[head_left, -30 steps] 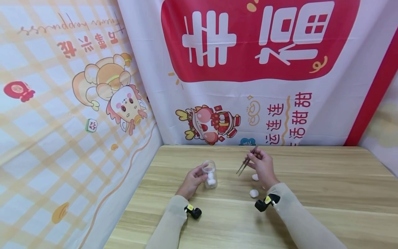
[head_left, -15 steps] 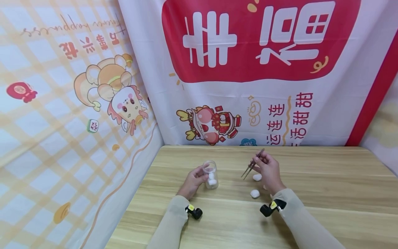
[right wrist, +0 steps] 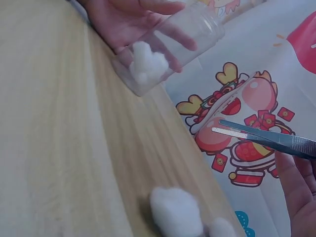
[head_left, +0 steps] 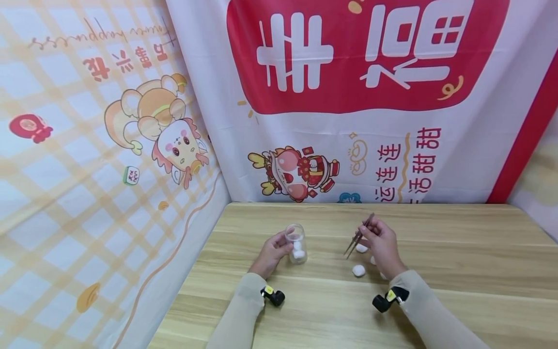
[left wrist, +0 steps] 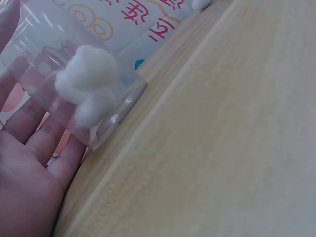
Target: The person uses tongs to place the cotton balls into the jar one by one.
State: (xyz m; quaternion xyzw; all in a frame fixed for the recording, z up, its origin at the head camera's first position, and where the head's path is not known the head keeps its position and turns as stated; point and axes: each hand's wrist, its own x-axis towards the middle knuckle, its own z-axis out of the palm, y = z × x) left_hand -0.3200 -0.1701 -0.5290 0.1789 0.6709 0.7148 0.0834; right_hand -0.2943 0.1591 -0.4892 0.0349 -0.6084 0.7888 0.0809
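The left hand [head_left: 271, 253] is curling its fingers around a clear jar [head_left: 297, 245] at the middle of the table [head_left: 331, 310], and whether the jar's base is touching the wood is hard to tell. White cotton balls [head_left: 298, 253] are lying low inside it, pressing together so closely that their number is not clear. The right hand [head_left: 383, 245] is pinching a pair of metal tweezers [head_left: 358, 237], whose tips are pointing down towards the table and holding nothing. Two loose cotton balls are showing near the tweezers: a nearer cotton ball [head_left: 359, 271] is sitting in full view, while a farther cotton ball [head_left: 362, 248] is hiding partly behind the right hand. Further white bits are peeping out beside the right wrist, mostly covered. The left wrist view is cutting off the jar's mouth, but it is showing the fingers spreading behind the clear wall, which the head view is largely hiding. The right wrist view is revealing the narrow gap between the tweezer tips and the jar's threaded neck; its edges are cropping the tweezers' back end, most of the right hand and one cotton ball at the bottom.
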